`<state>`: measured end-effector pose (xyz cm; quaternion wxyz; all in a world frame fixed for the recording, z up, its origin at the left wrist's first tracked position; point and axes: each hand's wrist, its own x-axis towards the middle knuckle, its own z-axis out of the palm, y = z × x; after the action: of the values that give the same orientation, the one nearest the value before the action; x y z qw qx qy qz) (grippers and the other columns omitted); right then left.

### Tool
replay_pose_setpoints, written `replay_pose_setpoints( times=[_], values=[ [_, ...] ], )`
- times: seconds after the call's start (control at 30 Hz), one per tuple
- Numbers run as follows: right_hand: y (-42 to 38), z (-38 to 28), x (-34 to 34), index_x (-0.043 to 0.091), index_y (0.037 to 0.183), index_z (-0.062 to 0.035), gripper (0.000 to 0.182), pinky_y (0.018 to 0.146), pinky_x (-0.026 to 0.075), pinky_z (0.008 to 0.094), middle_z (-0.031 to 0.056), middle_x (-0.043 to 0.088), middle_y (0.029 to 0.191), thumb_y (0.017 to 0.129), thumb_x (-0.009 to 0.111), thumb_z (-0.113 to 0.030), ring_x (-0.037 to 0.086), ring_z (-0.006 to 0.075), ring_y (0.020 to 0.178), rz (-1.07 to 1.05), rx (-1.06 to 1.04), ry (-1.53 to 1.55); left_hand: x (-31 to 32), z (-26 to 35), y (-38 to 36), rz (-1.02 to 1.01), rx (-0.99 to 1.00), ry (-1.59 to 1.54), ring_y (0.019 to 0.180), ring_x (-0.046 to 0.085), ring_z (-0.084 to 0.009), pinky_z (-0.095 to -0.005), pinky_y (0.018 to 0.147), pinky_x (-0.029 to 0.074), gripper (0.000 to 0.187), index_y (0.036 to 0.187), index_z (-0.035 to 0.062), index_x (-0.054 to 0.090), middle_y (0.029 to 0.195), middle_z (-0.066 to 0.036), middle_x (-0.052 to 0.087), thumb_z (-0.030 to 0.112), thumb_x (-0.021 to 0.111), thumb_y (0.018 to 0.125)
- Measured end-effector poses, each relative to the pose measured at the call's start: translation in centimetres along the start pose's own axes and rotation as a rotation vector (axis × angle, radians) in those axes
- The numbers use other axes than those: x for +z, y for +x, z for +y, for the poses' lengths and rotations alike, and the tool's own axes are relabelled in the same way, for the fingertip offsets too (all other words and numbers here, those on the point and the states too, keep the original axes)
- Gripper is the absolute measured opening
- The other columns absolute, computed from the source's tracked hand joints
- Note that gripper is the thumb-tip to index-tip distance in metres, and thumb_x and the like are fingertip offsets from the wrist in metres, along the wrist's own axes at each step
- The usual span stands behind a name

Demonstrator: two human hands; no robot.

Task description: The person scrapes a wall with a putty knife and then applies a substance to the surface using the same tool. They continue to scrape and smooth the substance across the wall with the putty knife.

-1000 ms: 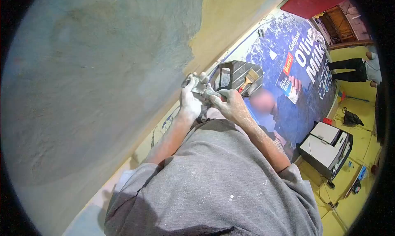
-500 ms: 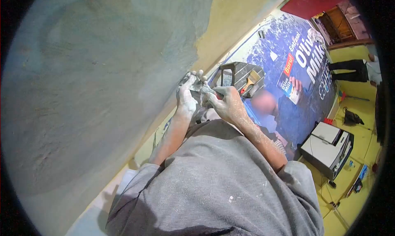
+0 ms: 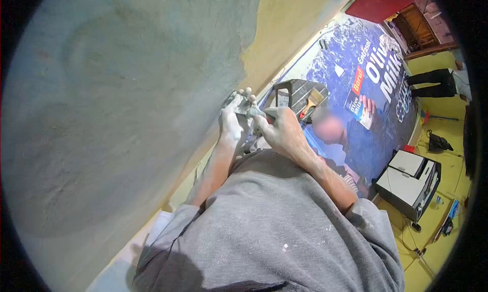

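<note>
My left hand (image 3: pixel 231 123), coated in pale powder, is held up close to the wall. Its fingers are closed about a flat grey plate (image 3: pixel 243 110) smeared with whitish paste. My right hand (image 3: pixel 282 132), dusty too, grips a scraper; a bit of its dark handle (image 3: pixel 270 120) shows beside the thumb, and the fist hides much of the tool. The two hands almost meet at the plate, where paste-covered fingertips overlap. To the left, the wall (image 3: pixel 137 98) carries a broad grey coat, with bare yellowish surface (image 3: pixel 284 22) beyond its edge.
Just past my hands stands a black ribbed platform (image 3: pixel 300 91) with a paintbrush (image 3: pixel 311 104) on it. A blue printed banner (image 3: pixel 378 124) covers the floor, splashed white near the wall. Rightward are a black-and-white boxy unit (image 3: pixel 409 180), cables and a person (image 3: pixel 439 83) in dark trousers.
The view has shifted slightly, so the banner and boxy unit appear a little farther right. Both hands keep nearly the same pose and grip.
</note>
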<state>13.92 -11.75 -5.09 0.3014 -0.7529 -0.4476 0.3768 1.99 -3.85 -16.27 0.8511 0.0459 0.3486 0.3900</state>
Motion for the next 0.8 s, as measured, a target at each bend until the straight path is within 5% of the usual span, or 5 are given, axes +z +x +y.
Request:
replay_pose_setpoints(
  times=[0.5, 0.57, 0.67, 0.7, 0.8],
  values=[
    [-1.6, -1.5, -1.5, 0.062, 0.070, 0.0070, 0.037, 0.062, 0.048, 0.0459, 0.0252, 0.059, 0.064, 0.085, 0.064, -0.027, 0.064, 0.0390, 0.063, -0.009, 0.020, -0.060, 2.0, 0.6, -1.2, -0.099, 0.056, 0.032, 0.089, 0.065, -0.0252, -0.0370, 0.074, 0.055, 0.011, 0.103, 0.0056, 0.056, 0.105, -0.012, 0.067, 0.011, 0.052, 0.095],
    [-2.0, -1.9, -1.1, 0.056, 0.069, 0.0089, 0.038, 0.053, 0.039, 0.0409, 0.0213, 0.047, 0.055, 0.086, 0.062, -0.024, 0.043, 0.0217, 0.050, 0.055, -0.040, 0.003, 3.2, 0.7, -2.2, -0.019, 0.074, 0.066, 0.088, 0.065, -0.0246, -0.0373, 0.073, 0.055, 0.010, 0.103, 0.0054, 0.056, 0.103, -0.012, 0.067, 0.010, 0.051, 0.095],
    [0.1, 0.2, 0.0, 0.057, 0.070, 0.0080, 0.037, 0.053, 0.039, 0.0410, 0.0210, 0.048, 0.055, 0.086, 0.061, -0.024, 0.043, 0.0223, 0.049, 0.037, 0.018, -0.033, 0.0, -0.3, 1.7, -0.038, -0.005, 0.175, 0.088, 0.065, -0.0242, -0.0358, 0.071, 0.055, 0.011, 0.104, 0.0047, 0.055, 0.104, -0.012, 0.066, 0.011, 0.049, 0.097],
    [-0.3, 0.1, -0.6, 0.057, 0.070, 0.0077, 0.036, 0.053, 0.040, 0.0411, 0.0210, 0.047, 0.055, 0.086, 0.061, -0.024, 0.043, 0.0237, 0.049, 0.074, -0.120, -0.071, 1.8, 0.2, 0.4, -0.049, 0.064, 0.241, 0.088, 0.065, -0.0240, -0.0357, 0.070, 0.056, 0.013, 0.105, 0.0038, 0.055, 0.106, -0.012, 0.066, 0.012, 0.048, 0.097],
    [-1.6, -1.5, -1.2, 0.056, 0.070, 0.0078, 0.036, 0.053, 0.039, 0.0404, 0.0201, 0.046, 0.055, 0.086, 0.060, -0.024, 0.043, 0.0238, 0.049, 0.092, -0.067, -0.029, 2.6, 0.3, -1.0, -0.077, 0.077, 0.066, 0.087, 0.066, -0.0241, -0.0368, 0.070, 0.056, 0.015, 0.107, 0.0030, 0.054, 0.108, -0.014, 0.065, 0.013, 0.048, 0.097]
  ],
)
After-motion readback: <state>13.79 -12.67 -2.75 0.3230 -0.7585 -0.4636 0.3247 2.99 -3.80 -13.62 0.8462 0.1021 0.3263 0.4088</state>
